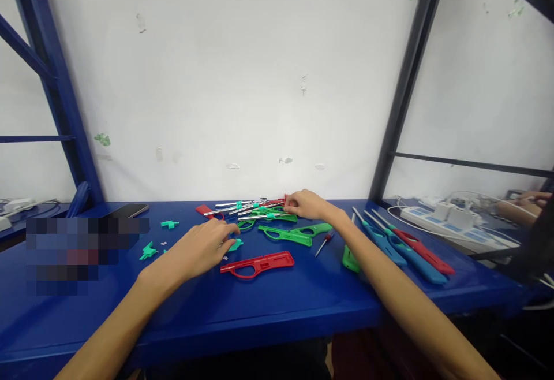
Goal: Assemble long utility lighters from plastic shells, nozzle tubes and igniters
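My left hand [203,247] hovers low over the blue table with thumb and fingers apart, beside a small green plastic part [236,245]. Farther back, my right hand [309,204] is closed, its fingertips on a red lighter shell [285,200] that is mostly hidden. Around those fingertips lies a pile of lighter parts, with metal tubes [255,214] fitted with green pieces. In front of the pile rest a green lighter shell [288,235] and a red lighter half-shell [264,264]. A small screwdriver [324,243] lies between the shells and my right forearm.
Long lighters, blue [418,261] and red [426,251], lie at the right. Loose green parts [148,251] and a phone [127,211] are at the left. A power strip [459,227] sits beyond the dark post [400,97]. Another person's hand [530,201] shows far right.
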{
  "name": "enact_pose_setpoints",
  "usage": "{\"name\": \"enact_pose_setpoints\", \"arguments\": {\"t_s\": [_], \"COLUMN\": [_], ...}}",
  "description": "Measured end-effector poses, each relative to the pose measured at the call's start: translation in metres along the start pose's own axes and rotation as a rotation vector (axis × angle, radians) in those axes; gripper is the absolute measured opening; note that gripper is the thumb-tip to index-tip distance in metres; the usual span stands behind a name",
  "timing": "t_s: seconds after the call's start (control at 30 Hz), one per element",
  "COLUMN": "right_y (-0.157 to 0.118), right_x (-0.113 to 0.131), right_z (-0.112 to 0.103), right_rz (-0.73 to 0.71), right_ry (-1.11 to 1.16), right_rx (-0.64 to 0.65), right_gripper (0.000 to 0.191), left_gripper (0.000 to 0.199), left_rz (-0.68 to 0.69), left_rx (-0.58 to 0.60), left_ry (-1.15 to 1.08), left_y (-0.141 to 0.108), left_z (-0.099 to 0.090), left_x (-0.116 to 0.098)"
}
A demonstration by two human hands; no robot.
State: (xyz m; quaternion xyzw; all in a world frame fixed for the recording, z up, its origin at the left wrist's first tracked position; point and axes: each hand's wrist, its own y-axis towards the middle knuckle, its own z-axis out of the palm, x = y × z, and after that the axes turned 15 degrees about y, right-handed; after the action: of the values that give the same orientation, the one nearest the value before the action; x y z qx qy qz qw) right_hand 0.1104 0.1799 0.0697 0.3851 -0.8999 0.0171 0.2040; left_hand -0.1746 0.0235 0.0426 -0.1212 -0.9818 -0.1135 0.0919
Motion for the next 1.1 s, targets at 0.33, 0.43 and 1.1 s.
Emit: {"name": "enact_pose_setpoints", "arguments": {"t_s": [0.33,0.43,1.1], "right_y": [-0.005,-0.004,0.003], "right_x": [-0.015,-0.019,-0.012], "right_z": [-0.015,-0.014,0.001], "right_rz": [0.059,0.054,-0.043], "right_ry": [0.029,0.014,-0.042], "right_rx": [0.078,0.025,-0.029], "right_gripper": [0.030,0.030,0.027], "left_gripper": [0.042,0.057,0.026], "left_rz": [-0.195,-0.365,-0.079], "left_rx": [-0.114,-0.095,0.390], "left_ry": [-0.048,-0.097,-0.122], "left_y": [0.000,-0.009,-0.018], "left_z": [-0.007,-0.021,-0.027], "left_x": [0.051,0.063,0.065]}}
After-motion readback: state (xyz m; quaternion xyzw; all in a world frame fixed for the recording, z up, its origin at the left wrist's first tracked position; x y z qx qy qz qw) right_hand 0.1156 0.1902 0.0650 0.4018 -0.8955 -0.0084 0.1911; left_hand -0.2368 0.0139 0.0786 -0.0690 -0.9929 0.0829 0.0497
